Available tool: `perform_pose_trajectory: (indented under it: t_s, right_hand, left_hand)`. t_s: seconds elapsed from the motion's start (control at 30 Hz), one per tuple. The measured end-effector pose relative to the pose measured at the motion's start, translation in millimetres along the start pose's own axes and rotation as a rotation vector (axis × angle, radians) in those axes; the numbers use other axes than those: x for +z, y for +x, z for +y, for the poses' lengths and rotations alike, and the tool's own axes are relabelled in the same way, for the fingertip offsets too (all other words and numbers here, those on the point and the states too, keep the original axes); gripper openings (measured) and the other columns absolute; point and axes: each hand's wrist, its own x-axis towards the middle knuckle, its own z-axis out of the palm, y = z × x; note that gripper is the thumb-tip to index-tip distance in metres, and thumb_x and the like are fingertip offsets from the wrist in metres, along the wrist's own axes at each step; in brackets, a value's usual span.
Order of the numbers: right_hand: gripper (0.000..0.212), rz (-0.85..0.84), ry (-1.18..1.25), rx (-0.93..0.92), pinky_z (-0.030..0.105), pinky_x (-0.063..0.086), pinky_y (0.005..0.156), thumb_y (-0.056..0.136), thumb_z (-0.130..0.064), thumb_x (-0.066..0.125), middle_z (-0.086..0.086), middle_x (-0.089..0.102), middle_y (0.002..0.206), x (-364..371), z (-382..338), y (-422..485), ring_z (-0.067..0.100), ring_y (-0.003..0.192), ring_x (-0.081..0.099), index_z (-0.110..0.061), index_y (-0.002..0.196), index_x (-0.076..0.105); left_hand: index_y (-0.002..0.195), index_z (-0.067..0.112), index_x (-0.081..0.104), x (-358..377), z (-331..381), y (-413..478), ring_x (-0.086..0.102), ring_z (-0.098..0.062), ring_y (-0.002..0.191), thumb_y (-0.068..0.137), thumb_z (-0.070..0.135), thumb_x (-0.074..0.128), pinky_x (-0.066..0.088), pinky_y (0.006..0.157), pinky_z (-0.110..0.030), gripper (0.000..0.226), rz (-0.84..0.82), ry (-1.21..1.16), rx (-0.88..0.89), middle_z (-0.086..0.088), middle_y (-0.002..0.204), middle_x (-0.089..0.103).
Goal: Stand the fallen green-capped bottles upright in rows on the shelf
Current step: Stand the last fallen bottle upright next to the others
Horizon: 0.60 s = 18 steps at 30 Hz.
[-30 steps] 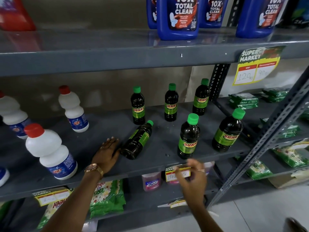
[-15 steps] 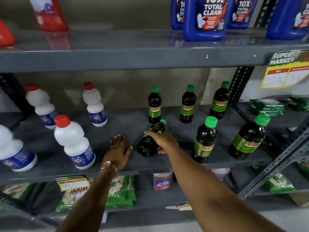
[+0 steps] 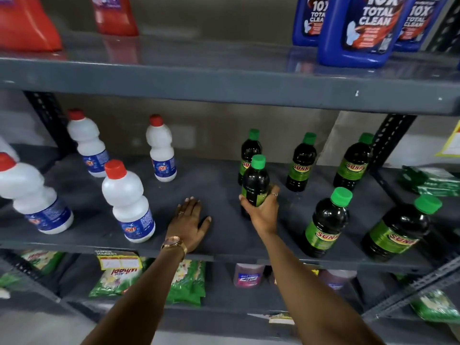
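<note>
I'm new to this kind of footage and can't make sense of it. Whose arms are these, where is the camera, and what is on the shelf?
There is no machine here: the arms are a person's, filmed by a wide-angle camera on their head, looking forward and down. The right hand grips a dark green-capped bottle upright, at or just above the grey shelf. The left hand lies flat on the shelf and holds nothing. Five more green-capped bottles stand upright: three at the back and two nearer the front. To the left stand white bottles with red caps. The shelf above carries blue jugs and red containers; packets lie on the shelf below.
</note>
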Motion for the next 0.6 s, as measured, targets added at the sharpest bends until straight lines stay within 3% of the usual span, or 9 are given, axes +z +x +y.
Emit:
perform_pose_trajectory:
  t_s: [0.13, 0.23, 0.3, 0.37, 0.47, 0.6]
  right_hand:
    - [0.070, -0.010, 0.036, -0.019, 0.006, 0.044, 0.075, 0.068, -0.023, 0.084, -0.009, 0.061, 0.102, -1, 7, 2, -0.002, 0.092, 0.059, -0.021, 0.122, 0.040]
    - [0.090, -0.071, -0.012, -0.009, 0.025, 0.048, 0.091, 0.068, -0.008, 0.080, 0.004, 0.061, 0.120, -3, 17, -3, 0.016, 0.108, 0.060, -0.016, 0.142, 0.030]
    - [0.105, -0.101, -0.040, -0.009, 0.035, 0.044, 0.102, 0.066, -0.003, 0.076, 0.005, 0.055, 0.133, -4, 22, -6, 0.018, 0.119, 0.054, -0.022, 0.150, 0.016]
    - [0.110, -0.083, -0.060, -0.027, 0.040, 0.040, 0.108, 0.066, -0.008, 0.081, 0.004, 0.049, 0.142, -3, 22, -6, 0.018, 0.128, 0.048, -0.023, 0.152, 0.014]
    - [0.112, 0.012, -0.141, -0.044, 0.045, 0.038, 0.108, 0.055, -0.029, 0.091, 0.009, 0.046, 0.139, 0, 21, -2, 0.025, 0.132, 0.042, -0.013, 0.145, 0.028]
    - [0.119, -0.003, -0.182, -0.054, 0.038, 0.037, 0.107, 0.048, -0.043, 0.091, 0.006, 0.040, 0.133, 3, 20, -3, 0.021, 0.126, 0.039, -0.016, 0.144, 0.027]
  left_hand:
    - [0.146, 0.012, 0.019, 0, -1, 2, 0.006, -0.020, 0.147, 0.095, 0.047, 0.035, 0.005, 0.122, -0.037, 0.063, -0.008, -0.015, 0.004, -0.008, 0.159, 0.014]
    - [0.146, 0.013, 0.019, 0, -1, 2, 0.005, -0.019, 0.147, 0.094, 0.048, 0.035, 0.006, 0.122, -0.038, 0.064, -0.011, -0.025, -0.001, -0.007, 0.159, 0.013]
    - [0.146, 0.013, 0.019, 0, -1, 2, 0.005, -0.019, 0.147, 0.094, 0.048, 0.035, 0.005, 0.122, -0.037, 0.065, -0.005, -0.022, 0.001, -0.006, 0.159, 0.013]
    - [0.146, 0.013, 0.019, -1, -1, 3, 0.005, -0.018, 0.147, 0.094, 0.048, 0.035, 0.005, 0.122, -0.037, 0.065, -0.002, -0.023, 0.002, -0.007, 0.159, 0.013]
    - [0.146, 0.013, 0.019, -2, -1, 3, 0.005, -0.019, 0.147, 0.094, 0.048, 0.035, 0.004, 0.122, -0.037, 0.065, -0.005, -0.016, 0.004, -0.007, 0.159, 0.013]
    - [0.146, 0.012, 0.018, -3, 0, 3, 0.005, -0.019, 0.147, 0.095, 0.047, 0.035, 0.004, 0.122, -0.037, 0.065, -0.010, -0.015, 0.006, -0.008, 0.159, 0.013]
